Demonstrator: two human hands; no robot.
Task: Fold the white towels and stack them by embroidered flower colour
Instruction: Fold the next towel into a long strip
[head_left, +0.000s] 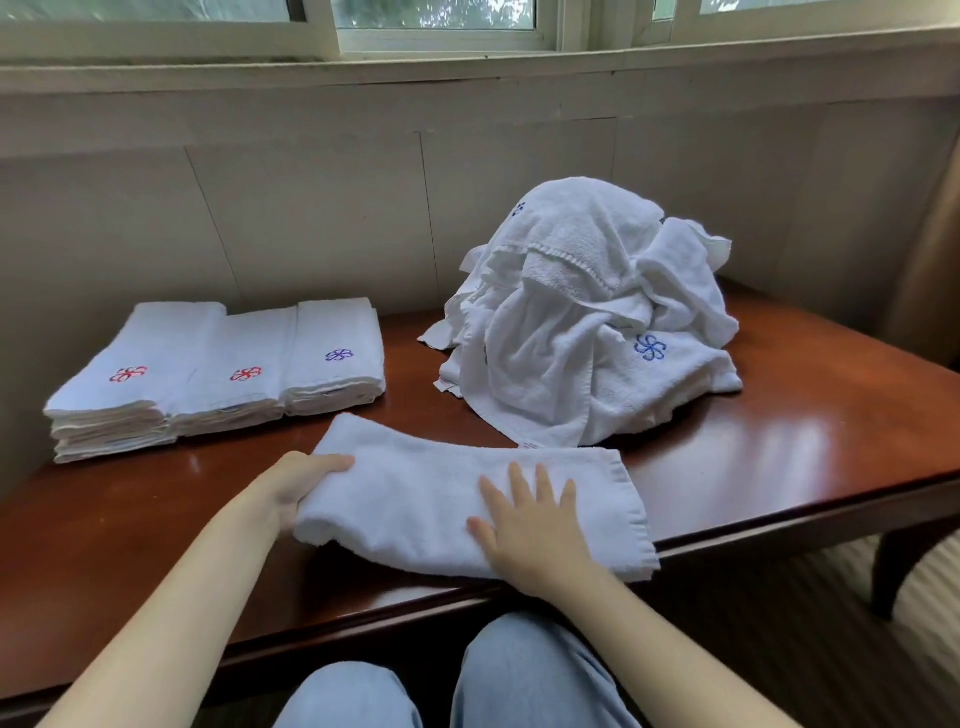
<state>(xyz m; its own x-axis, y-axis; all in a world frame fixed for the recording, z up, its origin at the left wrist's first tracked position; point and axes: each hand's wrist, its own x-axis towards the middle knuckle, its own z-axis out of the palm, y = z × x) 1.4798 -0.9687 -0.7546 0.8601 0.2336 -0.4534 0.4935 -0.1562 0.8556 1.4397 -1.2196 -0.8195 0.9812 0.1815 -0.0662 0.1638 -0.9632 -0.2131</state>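
Pressing flat on the white towel (457, 499) with our right hand (530, 535), fingers straight and spread, we are keeping it down at the near edge of the dark wooden table (779, 467); our left hand (301, 486) is gripping the towel's left end, thumb lying on top, the other fingers hidden under the cloth. The towel is lying as a long folded band, and no flower is showing on its upper face, so we cannot tell its colour.

Three folded stacks are sitting side by side at the far left, touching one another: the left stack (124, 384) and the middle stack (234, 379) are each showing a red flower on top, and the right stack (337, 364) a purple one; what is lying lower in each stack is hidden.

At the far right a heap of unfolded towels (587, 322) is rising well apart from the stacks; a blue flower (649, 347) is showing on its lower right, and a dark blue mark (518, 209) near its top is peeking out, mostly hidden by a fold; we cannot tell how many towels are in it.

Our knees (519, 670), in pale blue cloth, are showing below the table edge; the table's left end is being cut off by the frame.
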